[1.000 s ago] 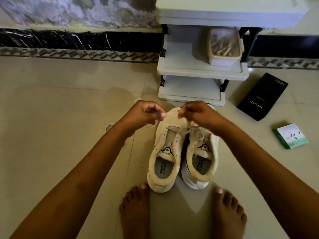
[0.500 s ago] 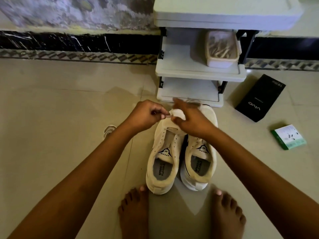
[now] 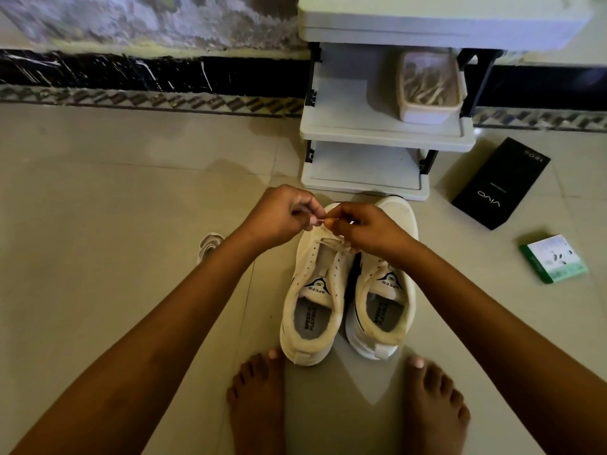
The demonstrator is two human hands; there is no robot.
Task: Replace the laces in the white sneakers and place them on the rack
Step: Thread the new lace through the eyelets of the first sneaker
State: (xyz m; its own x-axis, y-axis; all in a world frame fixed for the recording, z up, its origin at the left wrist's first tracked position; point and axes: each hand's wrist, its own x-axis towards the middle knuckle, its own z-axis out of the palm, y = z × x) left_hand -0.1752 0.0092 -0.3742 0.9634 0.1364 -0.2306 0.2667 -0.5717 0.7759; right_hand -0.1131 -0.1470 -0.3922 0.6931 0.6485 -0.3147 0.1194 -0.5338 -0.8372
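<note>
Two white sneakers stand side by side on the floor, toes toward the rack: the left sneaker (image 3: 313, 300) and the right sneaker (image 3: 386, 300). My left hand (image 3: 279, 211) and my right hand (image 3: 361, 229) meet over the left sneaker's toe end, each pinching an end of the white lace (image 3: 323, 222) that runs through its front eyelets. The lower eyelets of the left sneaker look bare. The white rack (image 3: 384, 133) stands just beyond the shoes.
A beige box (image 3: 427, 90) of small pieces sits on the rack's middle shelf. A black phone box (image 3: 501, 183) and a green-and-white packet (image 3: 553, 259) lie on the floor at right. A bundled white lace (image 3: 208, 244) lies at left. My bare feet (image 3: 258, 399) stand behind the shoes.
My hands were apart with the lace stretched between them; they have come together over the left sneaker's toe and now pinch the lace ends close to each other.
</note>
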